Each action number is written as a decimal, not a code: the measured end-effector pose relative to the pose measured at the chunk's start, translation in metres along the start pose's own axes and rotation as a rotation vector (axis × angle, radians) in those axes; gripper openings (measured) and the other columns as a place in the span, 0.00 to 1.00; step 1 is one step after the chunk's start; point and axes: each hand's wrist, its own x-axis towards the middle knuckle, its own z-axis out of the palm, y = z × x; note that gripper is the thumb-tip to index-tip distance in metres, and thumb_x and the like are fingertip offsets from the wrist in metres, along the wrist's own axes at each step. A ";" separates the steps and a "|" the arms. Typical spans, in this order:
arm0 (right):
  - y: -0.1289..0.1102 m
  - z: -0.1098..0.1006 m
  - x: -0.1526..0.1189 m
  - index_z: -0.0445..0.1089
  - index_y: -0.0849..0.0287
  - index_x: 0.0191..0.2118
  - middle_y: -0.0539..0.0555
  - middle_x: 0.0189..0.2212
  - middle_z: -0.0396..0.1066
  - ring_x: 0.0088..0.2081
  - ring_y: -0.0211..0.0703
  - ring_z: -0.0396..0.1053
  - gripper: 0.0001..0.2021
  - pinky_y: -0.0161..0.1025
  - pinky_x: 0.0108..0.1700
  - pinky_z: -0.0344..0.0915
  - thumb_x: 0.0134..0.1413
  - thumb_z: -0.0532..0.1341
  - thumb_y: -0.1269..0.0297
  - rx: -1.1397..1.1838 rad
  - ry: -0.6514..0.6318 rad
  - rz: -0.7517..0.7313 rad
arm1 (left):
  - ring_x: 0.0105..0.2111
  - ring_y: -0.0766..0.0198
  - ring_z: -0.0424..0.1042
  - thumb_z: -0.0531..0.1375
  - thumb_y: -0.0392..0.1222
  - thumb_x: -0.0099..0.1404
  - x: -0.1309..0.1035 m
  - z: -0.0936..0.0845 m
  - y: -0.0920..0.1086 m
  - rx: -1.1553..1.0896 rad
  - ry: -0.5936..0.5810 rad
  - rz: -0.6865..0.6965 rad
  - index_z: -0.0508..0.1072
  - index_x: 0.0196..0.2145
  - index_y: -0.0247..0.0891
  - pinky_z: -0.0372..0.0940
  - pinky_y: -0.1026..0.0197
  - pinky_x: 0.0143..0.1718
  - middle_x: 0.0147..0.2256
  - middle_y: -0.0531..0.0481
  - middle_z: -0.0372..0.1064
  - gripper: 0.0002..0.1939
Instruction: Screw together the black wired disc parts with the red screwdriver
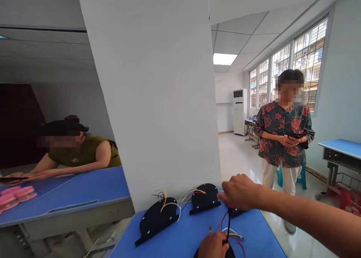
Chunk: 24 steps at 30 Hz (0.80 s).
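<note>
Black semicircular plates [157, 219] with coloured wires lie on the blue table [180, 243] at the foot of a white pillar [158, 100], and a thin dark tool [228, 224], seemingly a screwdriver, stands upright among them. The right hand [239, 192] is closed around the top of this tool, fingers curled down over it, just beside a second plate [204, 198] that leans against the pillar. The left hand [213, 246], at the bottom edge of the view, rests curled on another black piece [229, 252] under the tool's tip; whether it pinches it or only steadies it cannot be told. The plates look stiff, flat and light, probably plastic or thin metal, so they should slide easily on the smooth tabletop unless pressed down. Their rims are the safest place to hold; the thin wires [188, 194] look easy to snag or pull loose. A tiny brownish speck, maybe a screw [210, 228], lies loose nearby. A seated person [76, 149] leans on the next table [70, 198]; another person [284, 138] stands by the windows [282, 70].
</note>
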 end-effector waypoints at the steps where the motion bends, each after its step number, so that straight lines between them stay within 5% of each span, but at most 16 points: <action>1: 0.002 0.001 0.000 0.73 0.66 0.41 0.67 0.37 0.76 0.39 0.63 0.75 0.15 0.48 0.37 0.67 0.69 0.51 0.64 -0.011 0.009 0.017 | 0.54 0.48 0.72 0.59 0.33 0.64 0.001 0.001 0.000 0.011 0.002 0.004 0.79 0.48 0.38 0.63 0.53 0.55 0.50 0.43 0.76 0.16; 3: 0.007 0.002 0.000 0.72 0.65 0.47 0.65 0.41 0.75 0.42 0.57 0.75 0.11 0.45 0.40 0.67 0.65 0.56 0.69 0.011 -0.012 -0.042 | 0.53 0.48 0.72 0.59 0.33 0.64 0.004 0.004 -0.001 0.009 0.005 0.020 0.79 0.48 0.39 0.64 0.53 0.54 0.49 0.43 0.77 0.16; 6: 0.013 0.000 -0.001 0.70 0.52 0.50 0.50 0.48 0.74 0.44 0.43 0.74 0.18 0.33 0.43 0.65 0.53 0.66 0.71 0.080 -0.077 -0.205 | 0.51 0.49 0.74 0.59 0.33 0.64 0.007 0.008 -0.006 -0.032 0.011 0.054 0.79 0.48 0.39 0.65 0.55 0.52 0.48 0.44 0.78 0.16; 8: 0.012 0.000 -0.002 0.70 0.54 0.50 0.53 0.46 0.74 0.44 0.48 0.74 0.18 0.36 0.42 0.66 0.53 0.68 0.66 0.077 -0.058 -0.188 | 0.50 0.50 0.75 0.58 0.32 0.64 0.007 0.010 -0.008 -0.045 0.017 0.075 0.79 0.47 0.39 0.66 0.56 0.50 0.47 0.45 0.78 0.16; 11: 0.005 0.002 -0.006 0.70 0.65 0.49 0.64 0.39 0.75 0.39 0.59 0.75 0.12 0.46 0.38 0.66 0.65 0.58 0.64 0.037 0.020 -0.075 | 0.50 0.49 0.75 0.57 0.32 0.65 0.004 0.011 -0.007 -0.027 0.032 0.079 0.79 0.47 0.38 0.66 0.54 0.50 0.46 0.44 0.79 0.16; 16: -0.002 0.005 -0.011 0.70 0.52 0.47 0.50 0.45 0.73 0.42 0.45 0.73 0.15 0.37 0.44 0.64 0.54 0.64 0.71 0.088 0.026 -0.288 | 0.49 0.48 0.75 0.59 0.36 0.65 -0.003 0.011 -0.002 -0.033 0.055 0.021 0.77 0.47 0.35 0.66 0.53 0.50 0.45 0.41 0.78 0.14; 19: -0.003 0.008 -0.011 0.70 0.59 0.43 0.57 0.37 0.73 0.35 0.51 0.73 0.06 0.42 0.38 0.65 0.62 0.57 0.68 0.041 0.091 -0.197 | 0.49 0.49 0.75 0.59 0.38 0.65 -0.003 0.015 -0.003 -0.060 0.087 0.011 0.77 0.47 0.36 0.65 0.53 0.51 0.45 0.43 0.78 0.14; 21: -0.003 0.011 -0.011 0.69 0.62 0.42 0.59 0.36 0.73 0.32 0.52 0.73 0.09 0.43 0.35 0.64 0.65 0.52 0.71 0.028 0.112 -0.169 | 0.51 0.49 0.74 0.59 0.39 0.65 -0.002 0.018 -0.006 -0.069 0.096 0.010 0.77 0.48 0.38 0.65 0.53 0.53 0.47 0.44 0.78 0.15; 24: -0.001 0.016 -0.012 0.67 0.56 0.44 0.53 0.42 0.72 0.37 0.46 0.72 0.12 0.40 0.41 0.64 0.55 0.57 0.76 0.094 0.123 -0.284 | 0.53 0.49 0.73 0.59 0.41 0.65 -0.001 0.019 -0.009 -0.077 0.083 0.022 0.77 0.49 0.41 0.64 0.52 0.55 0.49 0.45 0.77 0.16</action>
